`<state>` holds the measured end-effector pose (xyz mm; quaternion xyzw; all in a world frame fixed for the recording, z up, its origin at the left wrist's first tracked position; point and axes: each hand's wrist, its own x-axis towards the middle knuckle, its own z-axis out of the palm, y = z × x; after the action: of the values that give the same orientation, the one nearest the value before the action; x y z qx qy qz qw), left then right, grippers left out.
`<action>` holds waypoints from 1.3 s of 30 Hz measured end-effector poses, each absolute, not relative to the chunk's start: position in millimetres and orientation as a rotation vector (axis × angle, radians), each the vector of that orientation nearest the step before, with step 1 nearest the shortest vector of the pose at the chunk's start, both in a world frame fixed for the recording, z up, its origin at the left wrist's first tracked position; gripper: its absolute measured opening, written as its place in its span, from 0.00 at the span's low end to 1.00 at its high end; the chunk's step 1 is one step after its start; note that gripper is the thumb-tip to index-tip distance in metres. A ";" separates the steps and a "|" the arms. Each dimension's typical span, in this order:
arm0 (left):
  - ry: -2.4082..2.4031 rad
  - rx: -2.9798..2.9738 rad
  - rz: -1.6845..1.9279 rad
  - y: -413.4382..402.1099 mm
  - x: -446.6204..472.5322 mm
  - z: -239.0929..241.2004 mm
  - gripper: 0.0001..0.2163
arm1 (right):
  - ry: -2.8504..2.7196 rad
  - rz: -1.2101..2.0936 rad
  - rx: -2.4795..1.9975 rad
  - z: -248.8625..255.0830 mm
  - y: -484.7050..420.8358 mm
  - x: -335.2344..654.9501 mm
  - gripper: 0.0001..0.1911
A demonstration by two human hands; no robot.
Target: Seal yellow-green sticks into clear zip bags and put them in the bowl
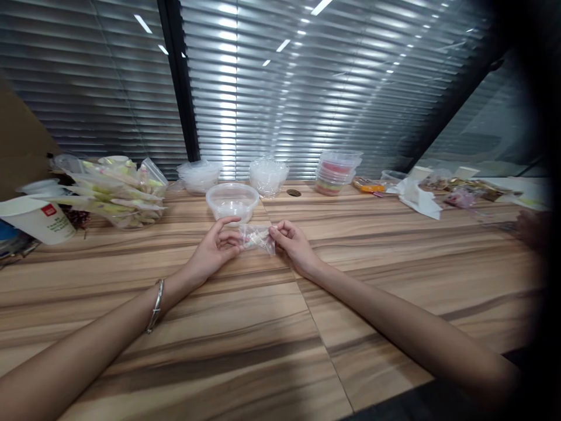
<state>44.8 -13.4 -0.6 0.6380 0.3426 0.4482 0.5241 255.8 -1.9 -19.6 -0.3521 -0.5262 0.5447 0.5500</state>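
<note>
A small clear plastic packet (258,237) with pale pink and green contents is stretched between both hands over the wooden table (263,351). My left hand (214,248) pinches its left end, with a silver bracelet on that wrist. My right hand (293,242) pinches its right end with curled fingers. Just behind the packet stands an open clear plastic bowl (232,202).
At the left lie a pile of filled clear bags (118,193) and a tipped white paper cup (37,217). Along the blinds stand stacks of clear containers (199,175), clear lids (268,175) and a stack of filled tubs (337,171). Wrappers and white paper (418,197) lie at the right.
</note>
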 end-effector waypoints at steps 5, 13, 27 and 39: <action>0.830 1.518 1.066 -12.3 44.3 -1.5 0.26 | -1.252 1.309 -0.833 -19.6 -1.3 256.1 0.13; 0.846 1.485 1.074 -11.1 46.0 -2.1 0.23 | -1.253 1.305 -0.856 -15.5 -3.2 254.8 0.14; 0.834 1.422 1.090 -9.5 45.9 -4.3 0.12 | -1.212 1.270 -0.872 -21.5 0.5 256.8 0.14; 0.818 1.453 1.028 -7.5 45.6 -6.7 0.16 | -1.215 1.207 -0.844 -21.6 0.3 257.9 0.12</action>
<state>45.6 -7.5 -6.7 0.6157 0.3466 0.4357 0.5577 257.9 0.3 -21.6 -0.3609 -0.5194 0.5159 0.5778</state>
